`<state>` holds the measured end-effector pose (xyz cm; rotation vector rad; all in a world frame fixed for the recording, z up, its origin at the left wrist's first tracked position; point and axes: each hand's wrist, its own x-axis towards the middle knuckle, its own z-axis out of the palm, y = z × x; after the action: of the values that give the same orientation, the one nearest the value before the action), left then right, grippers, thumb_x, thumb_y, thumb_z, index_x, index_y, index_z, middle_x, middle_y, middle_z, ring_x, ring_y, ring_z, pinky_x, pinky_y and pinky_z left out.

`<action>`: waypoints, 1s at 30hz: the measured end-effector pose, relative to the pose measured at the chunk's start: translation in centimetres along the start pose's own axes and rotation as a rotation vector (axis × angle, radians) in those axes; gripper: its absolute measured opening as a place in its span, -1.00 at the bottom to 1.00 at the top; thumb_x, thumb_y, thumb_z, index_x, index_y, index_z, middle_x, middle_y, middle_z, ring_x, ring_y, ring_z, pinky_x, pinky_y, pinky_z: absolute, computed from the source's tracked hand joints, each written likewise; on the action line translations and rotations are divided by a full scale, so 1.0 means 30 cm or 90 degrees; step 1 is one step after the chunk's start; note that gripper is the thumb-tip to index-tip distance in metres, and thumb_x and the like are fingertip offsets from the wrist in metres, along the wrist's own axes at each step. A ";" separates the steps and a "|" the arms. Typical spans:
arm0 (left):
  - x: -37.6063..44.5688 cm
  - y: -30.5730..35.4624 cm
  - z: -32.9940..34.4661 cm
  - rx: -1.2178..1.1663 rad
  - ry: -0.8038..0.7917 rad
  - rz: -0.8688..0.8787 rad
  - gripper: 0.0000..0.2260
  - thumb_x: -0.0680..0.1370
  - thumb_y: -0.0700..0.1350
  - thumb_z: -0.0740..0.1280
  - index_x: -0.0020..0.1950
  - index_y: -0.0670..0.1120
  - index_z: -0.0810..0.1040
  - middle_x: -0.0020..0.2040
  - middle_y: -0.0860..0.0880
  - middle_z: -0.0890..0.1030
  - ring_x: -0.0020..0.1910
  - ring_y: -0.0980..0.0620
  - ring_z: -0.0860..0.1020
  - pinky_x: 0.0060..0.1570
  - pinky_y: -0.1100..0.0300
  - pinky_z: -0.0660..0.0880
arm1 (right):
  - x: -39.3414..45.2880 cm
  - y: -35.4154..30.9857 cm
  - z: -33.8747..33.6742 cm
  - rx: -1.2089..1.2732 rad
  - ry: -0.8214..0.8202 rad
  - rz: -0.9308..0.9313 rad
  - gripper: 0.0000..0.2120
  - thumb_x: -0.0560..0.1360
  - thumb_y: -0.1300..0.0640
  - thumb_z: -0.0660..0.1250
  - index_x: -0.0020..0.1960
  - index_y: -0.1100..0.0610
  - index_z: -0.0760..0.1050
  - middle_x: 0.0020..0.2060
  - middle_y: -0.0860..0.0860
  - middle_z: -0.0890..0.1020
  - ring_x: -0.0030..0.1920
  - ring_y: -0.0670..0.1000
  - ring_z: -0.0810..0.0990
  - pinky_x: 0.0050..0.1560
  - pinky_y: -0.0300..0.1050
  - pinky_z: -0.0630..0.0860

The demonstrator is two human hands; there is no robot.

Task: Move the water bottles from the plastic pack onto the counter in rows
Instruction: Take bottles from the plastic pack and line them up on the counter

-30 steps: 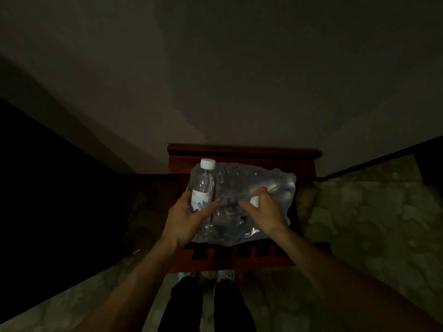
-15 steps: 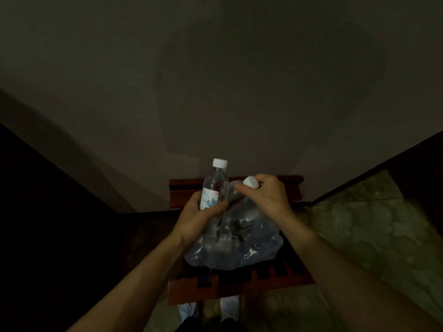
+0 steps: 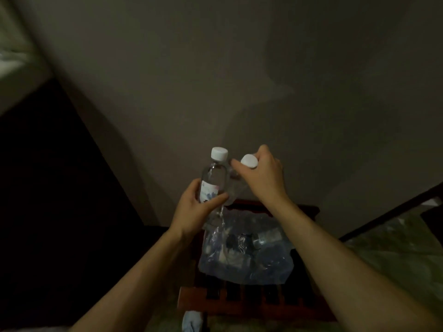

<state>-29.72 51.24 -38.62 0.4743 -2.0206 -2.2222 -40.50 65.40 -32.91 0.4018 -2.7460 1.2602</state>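
Currently, two water bottles are held in the air above the plastic pack (image 3: 247, 255), one in each hand.

Left hand (image 3: 194, 209): fingers and thumb are wrapped around the labelled mid-section of the first bottle (image 3: 214, 180). That bottle stands close to upright, its white cap (image 3: 218, 153) uppermost and fully visible.

Right hand (image 3: 262, 176): fingers are curled over the neck of the second bottle (image 3: 236, 185), gripping it just under its white cap (image 3: 249, 161). Most of this bottle's clear body is hidden by the hand and by the first bottle — its exact tilt cannot be determined. The two bottles sit just beside each other; whether they touch cannot be told.

Below the hands, the plastic pack — crumpled, bluish, transparent wrap — lies on a dark red wooden slatted stand (image 3: 251, 300). At least one further bottle (image 3: 268, 237) lies on its side inside the wrap; lighting is too dim to count others.

Behind the stand rises a plain grey wall (image 3: 215, 80). A mottled greenish floor (image 3: 395, 248) shows at the right. A pale shoe tip (image 3: 191, 321) appears at the lower edge.
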 end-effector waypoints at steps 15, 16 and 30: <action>-0.267 0.342 -0.377 0.023 0.170 0.164 -0.69 0.43 -0.09 0.54 0.12 -0.07 0.58 -0.05 -0.01 0.72 -0.05 0.03 0.71 -0.07 0.13 0.66 | -0.080 -0.611 0.123 0.000 0.126 -0.229 -0.50 0.37 -0.21 0.33 -0.39 0.04 0.10 -0.55 -0.06 0.30 -0.50 -0.02 0.30 -0.50 -0.20 0.10; -0.287 0.373 -0.422 0.027 0.184 0.176 -0.69 0.43 -0.09 0.55 0.13 -0.07 0.59 -0.04 -0.02 0.72 -0.04 0.02 0.71 -0.04 0.10 0.67 | -0.088 -0.668 0.144 0.002 0.132 -0.236 -0.49 0.38 -0.22 0.33 -0.39 0.06 0.10 -0.54 -0.05 0.30 -0.47 0.05 0.31 -0.50 -0.19 0.10; -0.595 0.762 -1.124 0.084 0.266 0.289 -0.64 0.42 -0.02 0.55 0.17 -0.04 0.62 0.02 0.00 0.72 0.02 0.06 0.69 0.04 0.07 0.63 | -0.316 -1.471 0.430 0.090 0.210 -0.323 -0.51 0.39 -0.24 0.35 -0.41 0.01 0.15 -0.50 -0.11 0.32 -0.49 -0.15 0.25 -0.49 -0.17 0.12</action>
<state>-5.93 21.50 -15.64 0.3985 -1.8313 -1.5845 -18.91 29.98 -10.92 0.7652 -2.1068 1.2456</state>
